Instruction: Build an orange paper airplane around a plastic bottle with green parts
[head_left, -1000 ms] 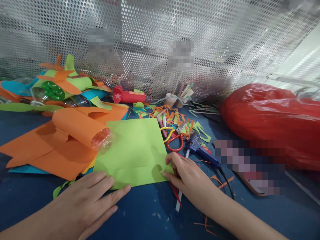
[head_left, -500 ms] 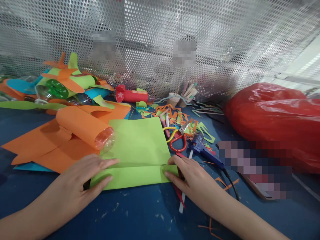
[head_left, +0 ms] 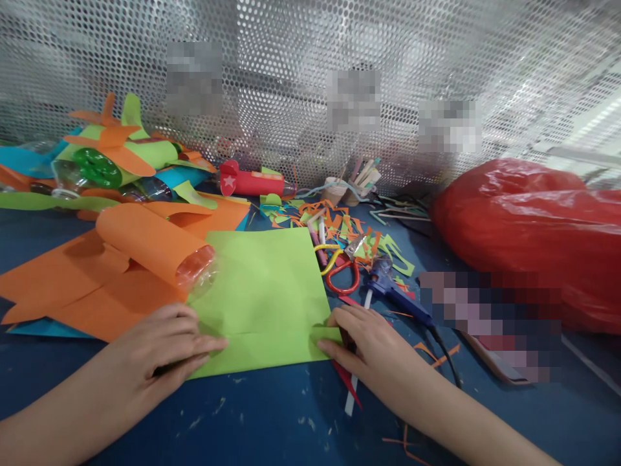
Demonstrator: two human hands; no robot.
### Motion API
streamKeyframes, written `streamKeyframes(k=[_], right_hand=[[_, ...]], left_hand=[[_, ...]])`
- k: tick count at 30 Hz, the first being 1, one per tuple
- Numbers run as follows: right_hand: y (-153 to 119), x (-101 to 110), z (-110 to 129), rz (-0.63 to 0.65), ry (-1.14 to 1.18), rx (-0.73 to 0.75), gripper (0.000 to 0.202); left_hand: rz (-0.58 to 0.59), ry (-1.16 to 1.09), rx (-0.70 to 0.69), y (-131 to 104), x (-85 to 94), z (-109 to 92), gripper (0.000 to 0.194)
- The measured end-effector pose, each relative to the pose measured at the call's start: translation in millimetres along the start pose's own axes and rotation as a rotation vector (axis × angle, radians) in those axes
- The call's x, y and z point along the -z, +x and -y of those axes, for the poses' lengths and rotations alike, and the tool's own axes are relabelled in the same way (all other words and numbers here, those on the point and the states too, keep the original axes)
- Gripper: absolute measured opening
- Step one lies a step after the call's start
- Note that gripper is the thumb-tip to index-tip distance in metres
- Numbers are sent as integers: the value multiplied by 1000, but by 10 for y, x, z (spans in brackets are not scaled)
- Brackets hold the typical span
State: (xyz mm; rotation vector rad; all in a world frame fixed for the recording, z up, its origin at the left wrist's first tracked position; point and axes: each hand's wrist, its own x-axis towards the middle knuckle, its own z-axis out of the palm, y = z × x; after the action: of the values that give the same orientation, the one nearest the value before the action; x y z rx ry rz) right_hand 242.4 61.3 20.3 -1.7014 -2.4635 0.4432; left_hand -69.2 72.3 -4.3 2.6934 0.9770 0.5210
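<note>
A light green sheet of paper (head_left: 264, 278) lies on the blue table, with a folded strip along its near edge. My left hand (head_left: 162, 343) is at the paper's near left corner, index finger and thumb close together on the strip. At the opposite end, my right hand (head_left: 363, 340) pinches the strip's right edge between thumb and curled fingers. Left of the sheet, an orange-paper-wrapped plastic bottle (head_left: 150, 243) rests on orange sheets (head_left: 63, 278). Red-and-yellow-handled scissors (head_left: 343, 275) and a blue glue gun (head_left: 400, 291) lie right of the green paper.
Paper scraps (head_left: 339, 220) litter the table behind the scissors. Farther back are a red bottle craft (head_left: 252, 182) and cups of sticks (head_left: 334, 191). Paper-covered bottle crafts (head_left: 116, 155) crowd the back left. A red plastic bag (head_left: 524, 239) bulges at right, before a perforated metal screen (head_left: 286, 84).
The folded strip now lies flatter against the sheet. My left hand has moved slightly down, and its index finger and thumb have come closer together. The view has shifted a little.
</note>
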Motion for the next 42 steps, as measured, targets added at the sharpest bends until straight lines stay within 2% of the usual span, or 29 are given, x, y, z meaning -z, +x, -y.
streamKeyframes(k=[8, 14, 20, 25, 28, 30, 35, 39, 42], right_hand=[[-30, -7, -4, 2, 13, 14, 9], [-44, 15, 32, 2, 12, 23, 10], [-40, 11, 18, -9, -5, 54, 13], [-49, -3, -5, -14, -12, 28, 11], [-46, 18, 6, -13, 13, 9, 17], [-41, 32, 17, -9, 26, 32, 19], [-45, 27, 20, -14, -5, 96, 22], [-81, 16, 65, -146, -71, 168, 28], [-113, 3, 163, -209, -135, 322, 34]], left_hand=[[21, -56, -90, -8, -5, 69, 42], [-25, -46, -62, -26, -9, 60, 38], [18, -34, -94, -20, 19, 58, 41], [-116, 138, 22, -91, -68, -71, 35], [-169, 254, -57, -106, -130, -156, 44], [-148, 273, -137, -88, -141, -183, 50], [17, 261, -272, -22, -58, -156, 52], [81, 250, -272, 12, 6, -187, 56], [111, 228, -287, 36, 18, -254, 55]])
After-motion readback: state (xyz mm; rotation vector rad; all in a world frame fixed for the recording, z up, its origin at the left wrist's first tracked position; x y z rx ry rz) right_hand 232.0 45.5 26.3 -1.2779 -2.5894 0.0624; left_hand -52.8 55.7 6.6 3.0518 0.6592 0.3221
